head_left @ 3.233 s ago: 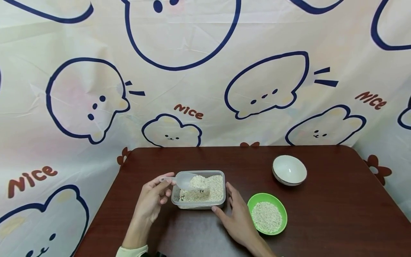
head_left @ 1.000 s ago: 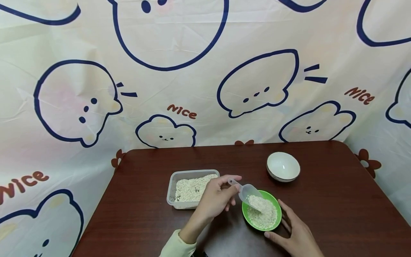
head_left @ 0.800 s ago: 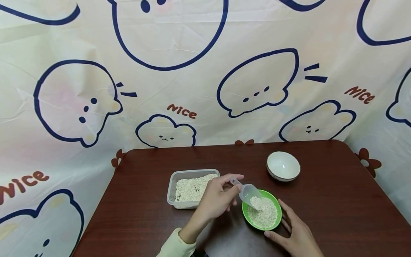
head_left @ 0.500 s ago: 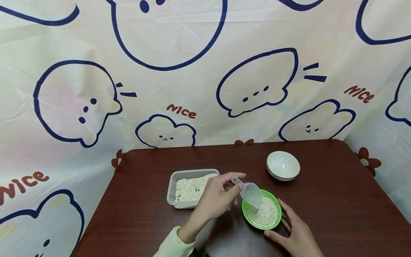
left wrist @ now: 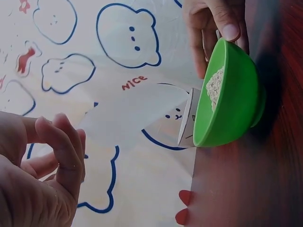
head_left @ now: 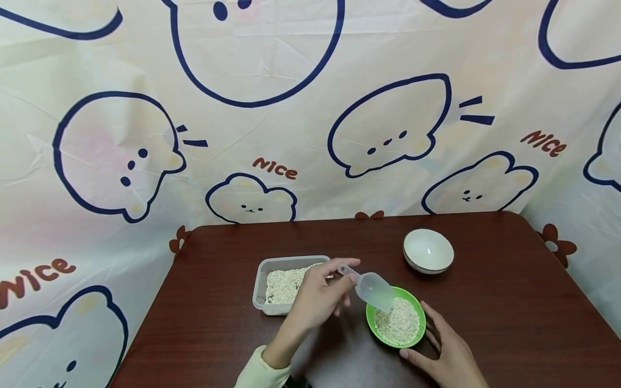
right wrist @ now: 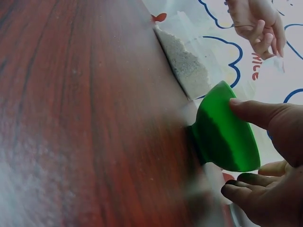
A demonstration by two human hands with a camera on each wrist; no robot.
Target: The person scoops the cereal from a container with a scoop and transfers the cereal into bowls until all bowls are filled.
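My left hand (head_left: 317, 296) pinches the handle of a translucent plastic scoop (head_left: 374, 291), tilted with its lip over the green bowl (head_left: 421, 328). No heap of flakes shows in the scoop now. Pale flakes, apparently oats (head_left: 400, 322), lie in the bowl. My right hand (head_left: 443, 345) holds the bowl from the right, thumb at the near side and fingers round the far side. In the right wrist view, the thumb presses the green bowl (right wrist: 225, 132) and the fingertips are partly hidden. The left wrist view shows the curled left hand (left wrist: 47, 175); its scoop is hardly visible there.
A clear rectangular container (head_left: 259, 302) of the same flakes stands left of the bowl, partly behind the left hand. A white bowl (head_left: 428, 250) sits farther back on the right. All rest on a dark wooden table (head_left: 204, 323) before a cartoon-printed cloth (head_left: 310, 134).
The left hand carried the heaped scoop from the container to the green bowl and tipped the flakes out. Now it draws slightly left. The right hand moved from the container to the bowl.
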